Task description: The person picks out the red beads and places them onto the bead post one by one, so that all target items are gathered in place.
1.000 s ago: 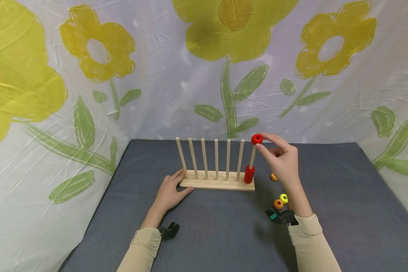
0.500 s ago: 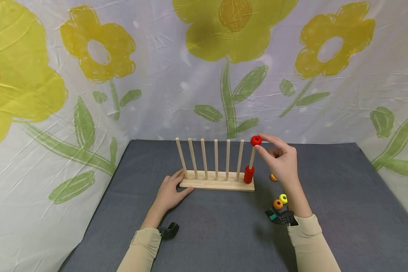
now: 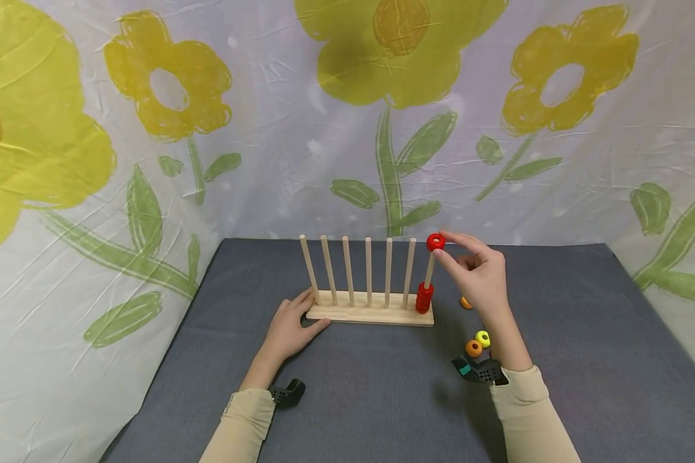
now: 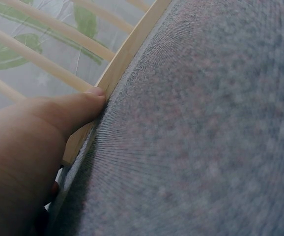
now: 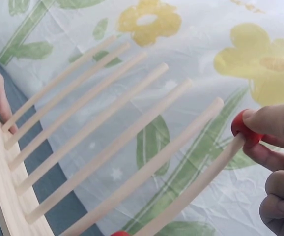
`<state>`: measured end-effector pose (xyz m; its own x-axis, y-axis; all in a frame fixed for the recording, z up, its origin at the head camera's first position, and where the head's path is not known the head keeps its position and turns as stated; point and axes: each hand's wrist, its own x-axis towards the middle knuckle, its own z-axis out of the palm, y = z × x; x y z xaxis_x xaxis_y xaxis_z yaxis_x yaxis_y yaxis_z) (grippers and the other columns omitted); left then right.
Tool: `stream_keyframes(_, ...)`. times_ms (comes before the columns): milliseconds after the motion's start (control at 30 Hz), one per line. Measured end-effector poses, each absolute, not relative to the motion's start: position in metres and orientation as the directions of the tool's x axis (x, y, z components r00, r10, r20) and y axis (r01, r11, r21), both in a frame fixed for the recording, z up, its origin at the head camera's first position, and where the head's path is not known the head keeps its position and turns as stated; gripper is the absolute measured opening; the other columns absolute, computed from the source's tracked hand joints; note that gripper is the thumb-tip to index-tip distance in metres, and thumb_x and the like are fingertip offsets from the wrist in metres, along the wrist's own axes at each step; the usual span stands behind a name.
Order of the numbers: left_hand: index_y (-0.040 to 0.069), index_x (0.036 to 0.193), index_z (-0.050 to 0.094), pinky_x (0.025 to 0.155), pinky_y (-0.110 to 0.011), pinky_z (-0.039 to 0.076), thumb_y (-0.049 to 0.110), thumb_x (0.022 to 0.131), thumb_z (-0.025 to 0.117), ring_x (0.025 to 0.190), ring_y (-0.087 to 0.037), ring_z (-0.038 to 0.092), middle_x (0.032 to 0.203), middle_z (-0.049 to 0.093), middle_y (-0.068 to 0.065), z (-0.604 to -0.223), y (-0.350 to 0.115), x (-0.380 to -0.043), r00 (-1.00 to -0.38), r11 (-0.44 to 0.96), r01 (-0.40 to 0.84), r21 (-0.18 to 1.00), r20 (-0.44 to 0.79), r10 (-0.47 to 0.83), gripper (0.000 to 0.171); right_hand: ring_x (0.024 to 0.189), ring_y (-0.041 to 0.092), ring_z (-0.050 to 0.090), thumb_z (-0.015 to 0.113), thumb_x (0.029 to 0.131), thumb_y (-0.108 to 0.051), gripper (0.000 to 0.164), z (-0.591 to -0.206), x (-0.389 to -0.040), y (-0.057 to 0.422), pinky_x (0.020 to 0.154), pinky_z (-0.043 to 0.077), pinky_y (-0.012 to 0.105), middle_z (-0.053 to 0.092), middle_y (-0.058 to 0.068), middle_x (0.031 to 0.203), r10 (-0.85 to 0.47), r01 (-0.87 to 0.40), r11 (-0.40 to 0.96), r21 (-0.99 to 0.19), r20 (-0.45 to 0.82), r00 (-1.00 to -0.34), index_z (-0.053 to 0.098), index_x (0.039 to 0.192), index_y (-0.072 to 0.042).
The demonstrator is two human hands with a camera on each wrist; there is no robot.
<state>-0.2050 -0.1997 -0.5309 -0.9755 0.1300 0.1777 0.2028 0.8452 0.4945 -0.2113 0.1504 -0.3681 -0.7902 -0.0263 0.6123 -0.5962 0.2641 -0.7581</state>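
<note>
While a red bead is pinched between the thumb and fingers of the right hand, it is held at the tip of the rightmost peg. Further down that peg, several red beads are stacked at its foot. Six other pegs are left bare, all set in one row along the wooden base. That base is gripped at its left end by the left hand, thumb laid on the front edge, fingers partly hidden round the end. Off the right side of the base, one orange bead is partly covered by the right hand; nearer the right wrist, a yellow bead is seen just beside a second orange bead. Black devices are worn on both wrists, below beige sleeves. Everything is carried by a dark cloth-covered counter, backed by a flower-printed sheet.
</note>
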Motion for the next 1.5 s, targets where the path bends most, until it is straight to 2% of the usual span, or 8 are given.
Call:
stream_keyframes(233, 0.008, 0.155, 0.044, 0.090, -0.047, 0.044, 0.055, 0.091, 0.072, 0.109, -0.030, 0.050, 0.158, 0.041, -0.010, -0.5308, -0.2000, -0.2037, -0.976, 0.847, 0.197, 0.494, 0.176, 0.125, 0.083, 0.041, 0.009, 0.022, 0.078, 0.088, 0.006, 0.031, -0.3680, -0.2098, 0.1503, 0.039, 0.018, 0.029, 0.039, 0.010, 0.067, -0.030, -0.584, 0.275, -0.764, 0.600, -0.799, 0.073, 0.118, 0.006)
stream_keyframes(467, 0.009, 0.155, 0.044, 0.088, -0.047, 0.045, 0.056, 0.092, 0.071, 0.109, -0.029, 0.050, 0.158, 0.041, -0.009, -0.5337, -0.2005, -0.2049, -0.975, 0.847, 0.202, 0.491, 0.183, 0.126, 0.083, 0.043, 0.003, 0.020, 0.078, 0.088, 0.004, 0.031, -0.3678, -0.2092, 0.1505, 0.041, 0.017, 0.028, 0.034, 0.011, 0.060, -0.027, -0.568, 0.289, -0.771, 0.586, -0.810, 0.074, 0.119, 0.005)
stream_keyframes(1033, 0.010, 0.155, 0.044, 0.088, -0.047, 0.045, 0.054, 0.091, 0.072, 0.109, -0.029, 0.050, 0.158, 0.040, -0.009, -0.5339, -0.2004, -0.2051, -0.974, 0.846, 0.207, 0.491, 0.187, 0.130, 0.083, 0.044, 0.002, 0.018, 0.078, 0.089, 0.002, 0.031, -0.3678, -0.2086, 0.1524, 0.041, 0.016, 0.029, 0.027, 0.008, 0.051, -0.031, -0.553, 0.313, -0.772, 0.574, -0.818, 0.074, 0.119, 0.003)
stream_keyframes(1133, 0.009, 0.155, 0.044, 0.089, -0.047, 0.045, 0.055, 0.091, 0.072, 0.110, -0.030, 0.050, 0.158, 0.040, -0.009, -0.5337, -0.2004, -0.2051, -0.973, 0.845, 0.209, 0.492, 0.187, 0.132, 0.084, 0.044, 0.002, 0.019, 0.078, 0.089, 0.003, 0.031, -0.3677, -0.2088, 0.1526, 0.040, 0.017, 0.029, 0.029, 0.008, 0.053, -0.035, -0.557, 0.312, -0.770, 0.577, -0.816, 0.074, 0.119, 0.004)
stream_keyframes(1200, 0.010, 0.155, 0.043, 0.089, -0.047, 0.045, 0.055, 0.091, 0.072, 0.110, -0.030, 0.050, 0.158, 0.040, -0.009, -0.5334, -0.2003, -0.2052, -0.974, 0.845, 0.209, 0.492, 0.186, 0.133, 0.084, 0.043, 0.002, 0.019, 0.077, 0.089, 0.003, 0.031, -0.3676, -0.2089, 0.1529, 0.040, 0.017, 0.029, 0.038, 0.008, 0.057, -0.036, -0.558, 0.308, -0.770, 0.577, -0.816, 0.074, 0.120, 0.003)
stream_keyframes(1333, 0.010, 0.156, 0.043, 0.089, -0.047, 0.044, 0.055, 0.091, 0.072, 0.110, -0.030, 0.050, 0.159, 0.040, -0.009, -0.5321, -0.1999, -0.2050, -0.974, 0.844, 0.209, 0.494, 0.184, 0.133, 0.084, 0.042, 0.002, 0.021, 0.076, 0.090, 0.004, 0.031, -0.3674, -0.2088, 0.1533, 0.039, 0.018, 0.029, 0.067, 0.010, 0.086, -0.038, -0.563, 0.295, -0.772, 0.579, -0.814, 0.074, 0.120, 0.003)
stream_keyframes(1433, 0.010, 0.155, 0.043, 0.089, -0.048, 0.044, 0.054, 0.091, 0.073, 0.110, -0.030, 0.050, 0.159, 0.040, -0.009, -0.5311, -0.1997, -0.2049, -0.974, 0.842, 0.208, 0.497, 0.183, 0.133, 0.083, 0.042, 0.003, 0.021, 0.076, 0.090, 0.005, 0.030, -0.3674, -0.2090, 0.1535, 0.039, 0.018, 0.029, 0.069, 0.011, 0.095, -0.040, -0.569, 0.293, -0.769, 0.584, -0.811, 0.074, 0.120, 0.004)
stream_keyframes(1500, 0.010, 0.155, 0.043, 0.089, -0.048, 0.044, 0.053, 0.091, 0.073, 0.110, -0.030, 0.050, 0.159, 0.040, -0.009, -0.5308, -0.1996, -0.2050, -0.974, 0.842, 0.207, 0.499, 0.181, 0.132, 0.083, 0.041, 0.002, 0.021, 0.076, 0.090, 0.005, 0.030, -0.3676, -0.2091, 0.1534, 0.039, 0.019, 0.029, 0.063, 0.010, 0.083, -0.044, -0.572, 0.294, -0.766, 0.587, -0.808, 0.073, 0.119, 0.005)
